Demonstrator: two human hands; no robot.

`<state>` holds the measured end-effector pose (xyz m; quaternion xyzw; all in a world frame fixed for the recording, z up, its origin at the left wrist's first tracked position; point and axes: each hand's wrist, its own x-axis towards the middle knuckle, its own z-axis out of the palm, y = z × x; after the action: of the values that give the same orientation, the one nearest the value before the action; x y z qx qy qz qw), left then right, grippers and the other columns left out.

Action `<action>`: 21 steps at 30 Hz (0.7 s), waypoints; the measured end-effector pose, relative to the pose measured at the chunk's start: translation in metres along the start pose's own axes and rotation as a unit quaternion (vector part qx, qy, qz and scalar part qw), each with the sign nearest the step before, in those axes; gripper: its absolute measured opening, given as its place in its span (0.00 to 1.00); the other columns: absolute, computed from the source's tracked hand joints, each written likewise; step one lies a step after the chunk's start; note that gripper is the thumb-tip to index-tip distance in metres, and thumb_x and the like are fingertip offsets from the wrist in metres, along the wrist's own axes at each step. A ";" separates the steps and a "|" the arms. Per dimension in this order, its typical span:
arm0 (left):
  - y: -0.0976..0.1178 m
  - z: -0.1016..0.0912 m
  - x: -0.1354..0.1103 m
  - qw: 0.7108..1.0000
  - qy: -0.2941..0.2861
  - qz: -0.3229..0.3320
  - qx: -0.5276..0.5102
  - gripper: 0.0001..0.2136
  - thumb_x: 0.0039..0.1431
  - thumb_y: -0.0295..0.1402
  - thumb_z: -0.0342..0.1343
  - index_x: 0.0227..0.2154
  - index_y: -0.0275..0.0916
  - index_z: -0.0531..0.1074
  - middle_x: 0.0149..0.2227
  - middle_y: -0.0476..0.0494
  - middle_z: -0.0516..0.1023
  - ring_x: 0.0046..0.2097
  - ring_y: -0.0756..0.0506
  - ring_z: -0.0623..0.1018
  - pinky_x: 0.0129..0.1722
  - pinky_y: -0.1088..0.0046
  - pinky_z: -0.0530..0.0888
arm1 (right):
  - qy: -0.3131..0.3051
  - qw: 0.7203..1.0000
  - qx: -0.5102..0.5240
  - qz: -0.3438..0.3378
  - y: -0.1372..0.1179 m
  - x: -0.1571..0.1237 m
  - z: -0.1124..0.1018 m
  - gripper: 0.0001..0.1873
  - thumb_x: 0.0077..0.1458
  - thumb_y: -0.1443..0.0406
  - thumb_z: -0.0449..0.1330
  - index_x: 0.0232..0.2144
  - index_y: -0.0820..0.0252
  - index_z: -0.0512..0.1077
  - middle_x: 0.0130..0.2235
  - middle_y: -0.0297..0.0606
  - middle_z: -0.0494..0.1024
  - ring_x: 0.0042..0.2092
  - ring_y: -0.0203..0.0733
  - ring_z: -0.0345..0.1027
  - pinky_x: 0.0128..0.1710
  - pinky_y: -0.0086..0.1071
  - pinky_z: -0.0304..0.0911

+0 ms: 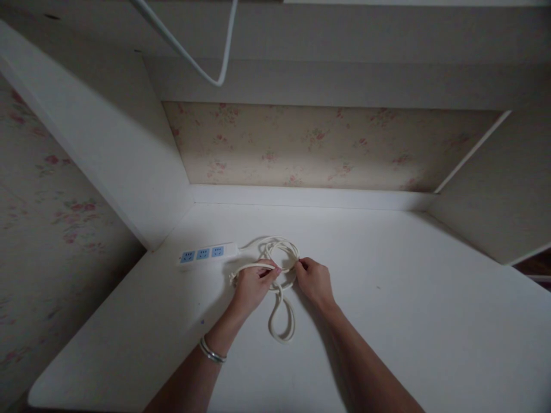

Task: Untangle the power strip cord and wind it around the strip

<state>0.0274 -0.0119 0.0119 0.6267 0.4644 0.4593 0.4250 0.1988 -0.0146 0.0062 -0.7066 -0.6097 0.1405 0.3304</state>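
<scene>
A white power strip [208,253] with three blue socket faces lies on the white desk top. Its cream power cord [282,240] runs to the right into a loose coil, and a twisted loop of the cord hangs toward me. My left hand [253,285] pinches the cord at the coil's left side; the plug end [233,279] sticks out beside this hand. On the coil's right side my right hand [315,281] is closed, thumb and finger pinching the cord. Parts of the cord are hidden behind my fingers.
The desk top [387,321] has side panels [124,132] left and right and a low ledge [314,197] at the back. Floral wallpaper [318,143] shows behind. A white cable [221,74] dangles overhead from the upper shelf [344,51].
</scene>
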 end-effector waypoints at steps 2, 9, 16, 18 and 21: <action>0.001 0.001 -0.001 1.000 0.012 0.018 0.012 0.08 0.54 0.37 0.57 0.30 0.38 0.76 0.31 0.46 0.80 0.34 0.47 0.79 0.34 0.75 0.73 | 0.012 1.000 -0.012 0.008 0.000 0.000 -0.001 0.18 0.59 0.59 0.50 0.30 0.60 0.77 0.31 0.44 0.80 0.31 0.41 0.72 0.31 0.30 0.55; -0.001 0.005 0.001 0.998 0.041 0.053 0.019 0.08 0.56 0.36 0.56 0.31 0.38 0.75 0.33 0.45 0.79 0.37 0.47 0.78 0.38 0.74 0.74 | -0.011 0.997 0.072 -0.028 -0.015 -0.007 -0.003 0.17 0.60 0.56 0.51 0.31 0.60 0.75 0.27 0.38 0.77 0.27 0.39 0.66 0.28 0.30 0.55; 0.008 -0.002 0.003 0.997 0.051 0.021 0.060 0.15 0.57 0.44 0.54 0.36 0.38 0.77 0.34 0.44 0.80 0.35 0.46 0.77 0.36 0.73 0.72 | -0.087 0.942 0.259 -0.193 -0.021 -0.013 -0.001 0.16 0.63 0.60 0.49 0.41 0.55 0.76 0.36 0.38 0.72 0.38 0.38 0.66 0.38 0.31 0.62; 0.010 -0.005 0.003 0.995 0.047 0.025 0.089 0.17 0.59 0.45 0.51 0.37 0.37 0.77 0.33 0.45 0.80 0.34 0.46 0.77 0.34 0.73 0.71 | -0.075 0.946 0.238 -0.207 -0.019 -0.014 0.001 0.15 0.62 0.61 0.50 0.44 0.54 0.75 0.43 0.41 0.70 0.36 0.37 0.66 0.36 0.31 0.63; 0.010 -0.007 0.004 0.995 0.014 0.026 0.092 0.18 0.61 0.45 0.48 0.36 0.37 0.77 0.32 0.45 0.80 0.33 0.47 0.76 0.33 0.74 0.70 | -0.084 0.949 0.203 -0.227 -0.017 -0.015 0.000 0.16 0.62 0.61 0.52 0.50 0.51 0.71 0.53 0.42 0.67 0.39 0.37 0.67 0.37 0.31 0.65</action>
<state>0.0230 -0.0093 0.0241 0.6685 0.4942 0.4342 0.3469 0.1823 -0.0278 0.0139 -0.4534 -0.7379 0.2417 0.4376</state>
